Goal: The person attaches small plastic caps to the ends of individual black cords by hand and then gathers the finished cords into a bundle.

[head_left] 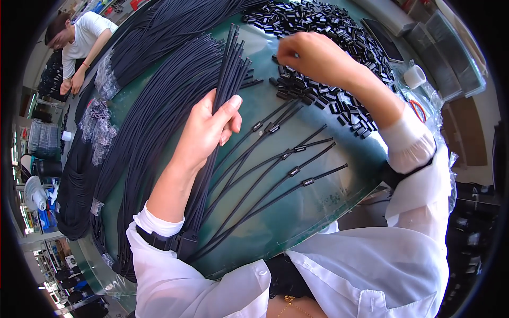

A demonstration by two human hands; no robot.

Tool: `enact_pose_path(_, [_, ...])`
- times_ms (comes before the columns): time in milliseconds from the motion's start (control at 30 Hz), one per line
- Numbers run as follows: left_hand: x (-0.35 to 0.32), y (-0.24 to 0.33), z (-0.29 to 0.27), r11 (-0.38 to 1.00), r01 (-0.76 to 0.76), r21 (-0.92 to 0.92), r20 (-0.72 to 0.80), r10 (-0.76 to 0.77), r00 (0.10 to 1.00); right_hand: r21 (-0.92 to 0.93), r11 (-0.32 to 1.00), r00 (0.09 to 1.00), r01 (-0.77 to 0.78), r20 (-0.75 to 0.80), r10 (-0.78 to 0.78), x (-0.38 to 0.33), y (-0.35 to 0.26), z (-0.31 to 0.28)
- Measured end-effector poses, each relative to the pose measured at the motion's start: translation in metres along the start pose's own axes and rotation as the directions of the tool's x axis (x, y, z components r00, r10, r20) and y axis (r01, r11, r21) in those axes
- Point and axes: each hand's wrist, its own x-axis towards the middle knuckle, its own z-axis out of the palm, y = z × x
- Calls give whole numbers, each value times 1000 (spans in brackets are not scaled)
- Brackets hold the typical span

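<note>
My left hand (209, 126) is closed round a bundle of black cords (230, 71), whose ends stick up above the thumb while their lengths trail down past my forearm. Over the edge of a large heap of small black rectangular sleeves (331, 40) is my right hand (305, 50). Its fingers are curled together, slightly blurred, and whatever they may hold is hidden. Between the bundle and the table's near edge several separate cords (318, 151) lie fanned out, each with a small black sleeve (294, 171) threaded on it a little below its tip.
More black cords (154, 87) cover the left of the green table (275, 225), some wrapped in clear plastic (98, 124). At the right are a white roll (414, 77), red-handled scissors (418, 110) and plastic boxes (450, 58). A co-worker (85, 40) bends over the far left side.
</note>
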Motion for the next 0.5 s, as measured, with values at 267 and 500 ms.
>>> enact_pose_path(267, [1, 0, -4, 1000, 4, 12, -19, -3, 1000, -250, 968, 999, -7, 49, 20, 48, 13, 34])
enact_pose_path(500, [3, 2, -11, 997, -9, -77, -46, 5, 999, -72, 997, 998, -35, -49, 31, 43, 15, 26])
